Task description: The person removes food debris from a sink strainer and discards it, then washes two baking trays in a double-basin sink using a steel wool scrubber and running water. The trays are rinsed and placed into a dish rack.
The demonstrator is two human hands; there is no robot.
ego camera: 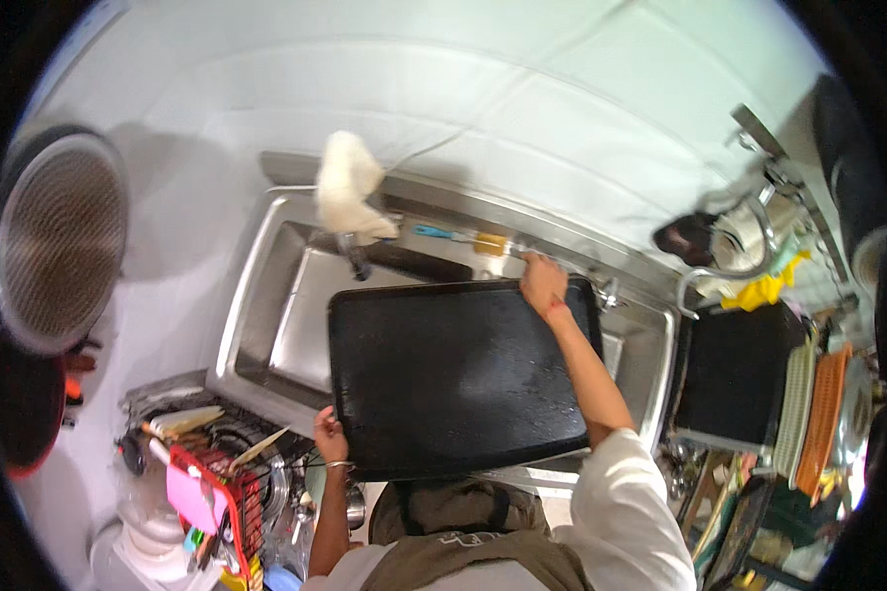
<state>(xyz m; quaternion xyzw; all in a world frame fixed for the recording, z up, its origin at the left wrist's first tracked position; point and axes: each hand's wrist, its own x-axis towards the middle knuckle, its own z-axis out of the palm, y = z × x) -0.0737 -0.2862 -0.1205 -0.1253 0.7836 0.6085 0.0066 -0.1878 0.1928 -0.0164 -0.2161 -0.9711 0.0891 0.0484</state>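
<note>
A large black baking tray [458,377] lies tilted over the right part of a stainless steel double sink [255,295], its dark surface wet with drops. My right hand [545,284] grips the tray's far edge near its right corner. At the near left edge of the tray, my left hand [331,437] holds on, with its fingertips at the rim. Behind the tray, a faucet wrapped in a cream cloth [347,188] reaches over the left basin. A brush with a blue handle [432,232] and a yellow sponge [491,244] rest on the sink's back ledge.
Round pans [59,240] hang on the left wall. Below them stands a red wire basket [244,487] with utensils. On the right are another black tray [735,377], an orange plastic basket [823,421] and yellow gloves [769,288]. A metal tap [610,294] sits behind the right basin.
</note>
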